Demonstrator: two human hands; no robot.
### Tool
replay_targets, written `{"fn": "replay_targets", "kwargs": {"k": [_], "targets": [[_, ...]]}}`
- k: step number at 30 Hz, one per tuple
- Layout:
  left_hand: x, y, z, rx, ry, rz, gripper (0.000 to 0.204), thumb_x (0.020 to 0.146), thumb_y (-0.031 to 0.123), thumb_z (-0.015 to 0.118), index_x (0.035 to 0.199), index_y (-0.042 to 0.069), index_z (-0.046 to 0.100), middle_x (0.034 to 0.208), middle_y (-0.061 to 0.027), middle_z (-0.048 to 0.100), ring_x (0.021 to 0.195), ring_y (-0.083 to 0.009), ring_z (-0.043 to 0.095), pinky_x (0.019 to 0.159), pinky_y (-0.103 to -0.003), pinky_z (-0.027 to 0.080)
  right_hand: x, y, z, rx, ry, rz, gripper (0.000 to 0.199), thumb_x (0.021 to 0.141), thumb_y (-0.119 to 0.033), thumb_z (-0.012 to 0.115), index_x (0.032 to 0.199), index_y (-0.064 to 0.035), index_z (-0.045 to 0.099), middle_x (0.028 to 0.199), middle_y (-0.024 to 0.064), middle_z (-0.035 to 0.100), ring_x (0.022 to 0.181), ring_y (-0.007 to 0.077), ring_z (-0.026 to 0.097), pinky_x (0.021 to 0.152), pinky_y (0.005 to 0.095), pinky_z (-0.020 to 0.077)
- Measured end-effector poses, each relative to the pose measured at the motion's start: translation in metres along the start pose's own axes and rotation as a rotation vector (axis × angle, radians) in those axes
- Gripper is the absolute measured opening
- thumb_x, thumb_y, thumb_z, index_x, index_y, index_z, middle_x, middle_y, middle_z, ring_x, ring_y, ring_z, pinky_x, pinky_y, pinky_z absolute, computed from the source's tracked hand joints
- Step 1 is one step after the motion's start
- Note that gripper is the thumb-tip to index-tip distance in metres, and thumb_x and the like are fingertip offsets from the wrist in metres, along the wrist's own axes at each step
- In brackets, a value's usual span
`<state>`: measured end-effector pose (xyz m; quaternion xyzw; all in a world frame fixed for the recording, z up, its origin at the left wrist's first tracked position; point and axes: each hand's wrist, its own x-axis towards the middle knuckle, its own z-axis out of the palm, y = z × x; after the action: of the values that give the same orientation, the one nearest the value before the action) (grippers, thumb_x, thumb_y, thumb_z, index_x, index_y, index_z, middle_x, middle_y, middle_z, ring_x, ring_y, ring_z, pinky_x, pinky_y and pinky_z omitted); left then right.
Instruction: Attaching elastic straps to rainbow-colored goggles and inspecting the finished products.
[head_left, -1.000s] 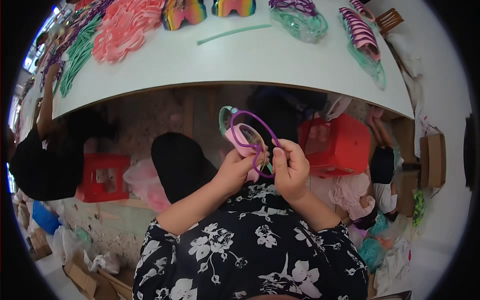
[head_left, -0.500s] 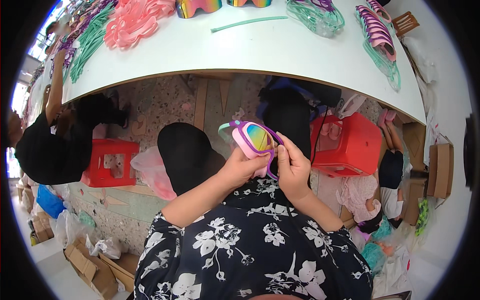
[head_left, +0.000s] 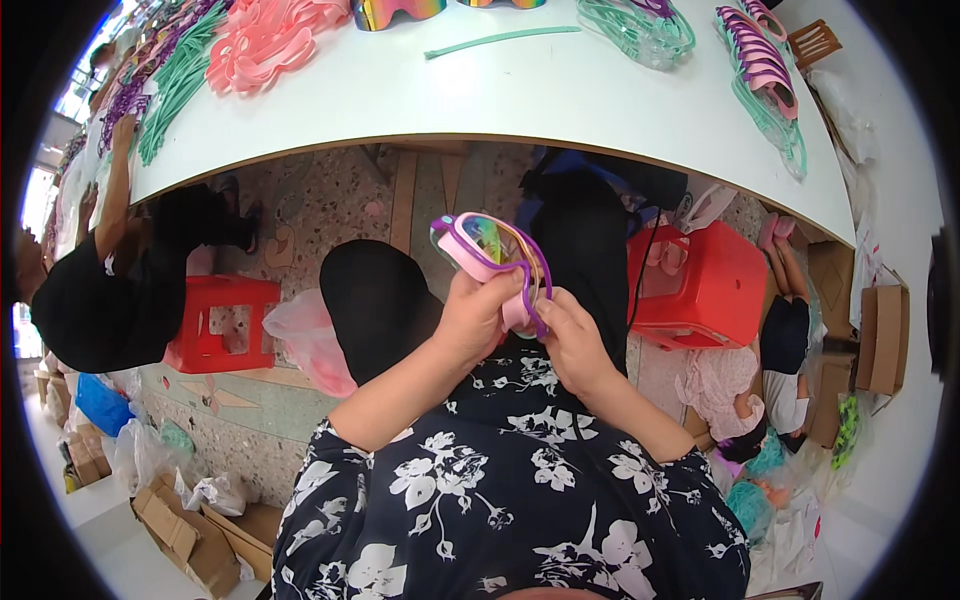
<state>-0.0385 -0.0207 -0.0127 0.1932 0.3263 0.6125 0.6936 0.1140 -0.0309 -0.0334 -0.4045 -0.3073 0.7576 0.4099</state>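
Swim goggles [head_left: 487, 247] with a purple frame, pink seal and rainbow mirrored lens are held above my lap, tilted. My left hand [head_left: 474, 318] grips the pink seal on their near left side, thumb toward the nose area. The fingers of my right hand [head_left: 570, 330] pinch the near right part of the purple frame. A short bit of green strap shows at the goggles' far left end. My fingertips behind the goggles are hidden.
Ahead, a white table [head_left: 400, 110] bears pink straps [head_left: 262, 45], green straps [head_left: 185, 85], a loose green strip [head_left: 500, 42], mirrored lenses [head_left: 400, 10] and stacked goggles [head_left: 765, 65]. Red stools [head_left: 700, 290] stand at both sides; a person [head_left: 105, 290] sits at left.
The goggles have tipped and turned in my hands, their lens now facing more away and upward. My right hand has shifted slightly down and left along the frame.
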Motion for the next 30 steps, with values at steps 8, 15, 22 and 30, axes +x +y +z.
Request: {"fn": "replay_targets", "kwargs": {"k": [8,15,22,30], "targets": [[-0.003,-0.013,-0.021,0.503,0.017,-0.119,0.029,0.098,0.017,0.062,0.121,0.000,0.059,0.109,-0.0104,0.068,0.097,-0.0180,0.068,0.081,-0.032,0.054,0.031,-0.050,-0.033,-0.236,0.042,-0.159,0.019,0.088,-0.008,0.077,0.100,-0.0016,0.064,0.090,0.0017,0.068,0.082,0.0067,0.062,0.077,0.0223,0.0500],[-0.022,0.042,0.016,1.382,-0.188,0.565,0.025,0.084,0.015,0.076,0.103,0.000,0.068,0.093,-0.0142,0.068,0.085,-0.0278,0.068,0.078,-0.036,0.054,0.071,-0.153,-0.055,-0.979,-0.461,-0.105,0.023,0.073,-0.010,0.085,0.087,-0.0009,0.070,0.080,0.0010,0.067,0.072,0.0076,0.061,0.067,0.0225,0.0487],[0.026,-0.036,0.034,0.947,-0.140,0.083,0.055,0.097,0.026,0.064,0.140,0.000,0.042,0.124,-0.0211,0.060,0.111,-0.0264,0.063,0.094,-0.036,0.050,0.110,-0.151,-0.058,-0.924,-0.694,0.020,0.024,0.073,-0.010,0.085,0.090,0.0002,0.072,0.080,0.0028,0.071,0.074,0.0094,0.064,0.071,0.0252,0.0509],[0.028,-0.067,0.016,0.614,-0.081,-0.158,0.051,0.100,0.011,0.058,0.148,0.007,0.041,0.127,-0.0079,0.057,0.109,-0.0130,0.058,0.095,-0.029,0.049,0.045,-0.085,-0.097,-0.748,0.087,-0.430,0.024,0.081,-0.006,0.080,0.101,-0.0011,0.067,0.089,0.0011,0.064,0.085,0.0059,0.060,0.071,0.0229,0.0485]]}}
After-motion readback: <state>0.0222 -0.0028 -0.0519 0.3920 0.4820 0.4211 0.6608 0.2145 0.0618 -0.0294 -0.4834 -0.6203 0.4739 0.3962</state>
